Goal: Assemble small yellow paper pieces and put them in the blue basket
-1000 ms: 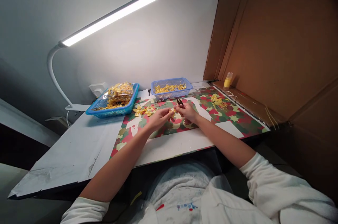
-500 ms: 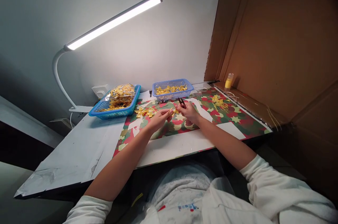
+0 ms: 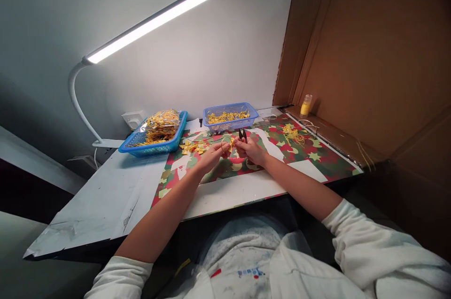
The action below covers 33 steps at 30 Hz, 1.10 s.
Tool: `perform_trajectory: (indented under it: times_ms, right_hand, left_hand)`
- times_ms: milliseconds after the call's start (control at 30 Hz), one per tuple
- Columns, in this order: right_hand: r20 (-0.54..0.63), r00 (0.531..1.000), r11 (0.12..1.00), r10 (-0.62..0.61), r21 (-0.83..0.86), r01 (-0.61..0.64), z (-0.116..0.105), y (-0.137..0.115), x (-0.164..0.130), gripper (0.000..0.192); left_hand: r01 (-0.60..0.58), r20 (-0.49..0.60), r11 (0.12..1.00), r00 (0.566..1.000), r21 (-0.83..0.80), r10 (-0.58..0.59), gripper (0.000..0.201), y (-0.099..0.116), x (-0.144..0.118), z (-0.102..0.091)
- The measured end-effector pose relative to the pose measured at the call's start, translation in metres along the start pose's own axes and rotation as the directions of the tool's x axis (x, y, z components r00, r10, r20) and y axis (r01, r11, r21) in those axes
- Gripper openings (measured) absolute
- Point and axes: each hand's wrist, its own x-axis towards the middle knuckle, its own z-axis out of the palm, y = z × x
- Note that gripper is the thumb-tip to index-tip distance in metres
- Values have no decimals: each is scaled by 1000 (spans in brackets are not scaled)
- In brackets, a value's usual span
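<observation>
My left hand and my right hand meet over a red-and-green patterned mat. Between their fingertips sits a small yellow piece with a thin yellow loop of thread. Both hands pinch it. My right hand also holds small black snips, their blades pointing up and away. A little heap of yellow pieces lies on the mat just left of my left hand.
Two blue baskets stand at the back: a large one with a bag of yellow pieces, a smaller one with yellow bits. Yellow threads lie right. A small bottle stands by the cardboard wall. A lamp arches overhead.
My hands have lifted slightly and drawn together on the yellow piece; a thread loop now shows between them. The snips stay in my right hand.
</observation>
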Motion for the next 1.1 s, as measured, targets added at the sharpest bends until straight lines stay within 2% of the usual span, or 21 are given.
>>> perform_trajectory:
  times_ms: [100,267,467,600,700,833,967,1100]
  right_hand:
    - [-5,1000,1000,0,-15,0,-2,2,2,46]
    - [52,998,994,35,-101,-30,-3,2,1,42]
    - [79,995,987,61,-151,-48,-3,2,0,40]
    - [87,996,967,-34,-249,55,-3,6,2,35]
    - [70,988,947,-139,-284,153,-1,8,3,34]
    - [-60,988,955,-140,-272,119,3,7,3,37]
    - [-113,992,974,-57,-225,30,4,5,3,40]
    - [-129,991,986,-21,-169,-1,5,2,1,42]
  left_hand:
    - [-9,-7,998,1000,67,9,27,0,1,-2]
    - [5,-45,1000,999,9,-4,23,1,3,-6]
    - [-69,65,986,996,154,60,35,-1,1,-7]
    - [-122,94,966,990,226,103,35,-8,3,-9]
    - [-155,26,946,988,285,154,34,-11,5,-8]
    - [-158,-165,944,963,290,212,37,-11,7,-6]
    - [-134,-159,965,972,226,172,35,-10,6,-6]
    - [-80,-159,993,983,92,93,34,-7,5,-7]
